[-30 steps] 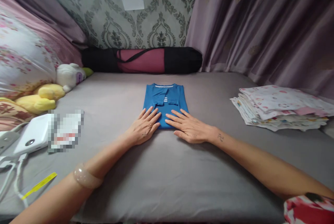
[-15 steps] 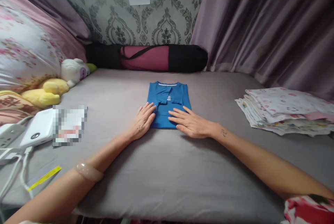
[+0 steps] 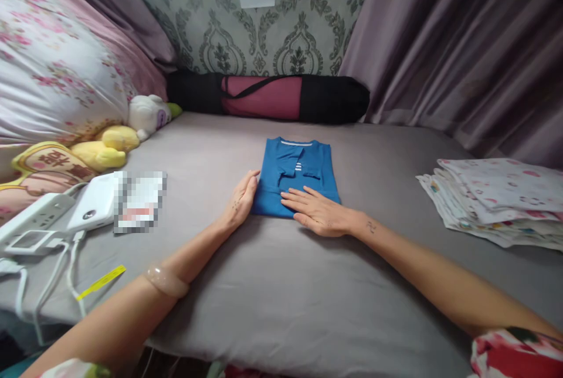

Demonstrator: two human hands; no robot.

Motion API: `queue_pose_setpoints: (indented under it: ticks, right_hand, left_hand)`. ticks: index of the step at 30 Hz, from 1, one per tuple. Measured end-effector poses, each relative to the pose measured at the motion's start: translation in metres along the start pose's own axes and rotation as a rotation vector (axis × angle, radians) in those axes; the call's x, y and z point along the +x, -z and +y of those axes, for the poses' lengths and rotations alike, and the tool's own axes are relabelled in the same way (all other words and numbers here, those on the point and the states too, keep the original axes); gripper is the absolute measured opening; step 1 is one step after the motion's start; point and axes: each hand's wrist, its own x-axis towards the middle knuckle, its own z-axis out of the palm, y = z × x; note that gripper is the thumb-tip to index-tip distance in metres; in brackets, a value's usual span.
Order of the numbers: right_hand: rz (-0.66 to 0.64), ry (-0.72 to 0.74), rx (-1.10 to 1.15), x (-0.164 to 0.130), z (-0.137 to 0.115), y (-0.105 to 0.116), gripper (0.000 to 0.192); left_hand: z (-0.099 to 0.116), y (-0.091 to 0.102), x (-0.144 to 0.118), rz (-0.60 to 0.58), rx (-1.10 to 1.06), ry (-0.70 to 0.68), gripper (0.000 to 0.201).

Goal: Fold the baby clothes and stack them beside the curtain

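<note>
1. We see a folded blue shirt point(image 3: 299, 178) lying flat on the grey bed sheet point(image 3: 281, 296), near the middle of the bed and toward the far side, collar end pointing at the wall.
2. Our left hand point(image 3: 241, 201) stands on its edge against the shirt's left side, fingers straight and held together, pinching nothing.
3. Our right hand point(image 3: 317, 213) lies flat, palm down and fingers loosely spread, on the shirt's near right corner; it grips nothing.
4. Handling, as we judge it: light, soft knit, limp. It should sag and lose its fold if lifted by one corner. Best taken from under both long sides, or with a flat palm beneath and one on top. Not fragile, not slippery on the sheet.
5. Edges: the near hem sits well back from the bed's front edge.
6. Open room: bare sheet lies on both sides and in front of the shirt.
7. Well apart to the right, a stack of folded printed cloths point(image 3: 497, 199).
8. Left: a white power bank point(image 3: 94, 209), a power strip point(image 3: 33, 219), cables and plush toys point(image 3: 118, 140).
9. Behind, a rolled mat bag point(image 3: 268, 96) lies against the wall.
</note>
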Motion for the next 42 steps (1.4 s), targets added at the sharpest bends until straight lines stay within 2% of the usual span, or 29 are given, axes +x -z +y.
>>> queue_pose_setpoints:
  ticks: [5, 12, 22, 25, 28, 35, 39, 42]
  right_hand:
    - [0.117, 0.019, -0.115, 0.028, -0.019, -0.001, 0.056]
    - [0.068, 0.165, -0.125, 0.078, -0.022, -0.013, 0.057]
    - [0.062, 0.186, -0.087, 0.084, -0.014, -0.019, 0.056]
    - [0.091, 0.133, -0.063, 0.078, -0.017, -0.015, 0.056]
    - [0.156, 0.018, -0.086, 0.056, -0.017, -0.009, 0.056]
    - [0.194, -0.251, -0.185, -0.012, 0.002, -0.010, 0.058]
    - [0.183, -0.294, -0.193, -0.023, 0.008, -0.020, 0.058]
    - [0.181, -0.288, -0.179, -0.022, 0.009, -0.023, 0.058]
  left_hand:
    - [-0.003, -0.001, 0.003, 0.040, -0.039, 0.011, 0.061]
    - [-0.007, 0.001, 0.003, 0.076, -0.115, 0.023, 0.063]
    - [-0.003, 0.002, 0.001, 0.027, -0.050, 0.008, 0.062]
    - [-0.003, 0.002, 0.000, 0.005, -0.014, -0.012, 0.063]
    - [-0.002, 0.001, -0.002, -0.014, 0.049, -0.058, 0.062]
    - [0.004, -0.007, -0.010, -0.181, 0.403, -0.410, 0.052]
    - [0.001, -0.013, -0.010, -0.324, 0.557, -0.462, 0.055]
    - [-0.003, -0.016, -0.008, -0.350, 0.602, -0.450, 0.056]
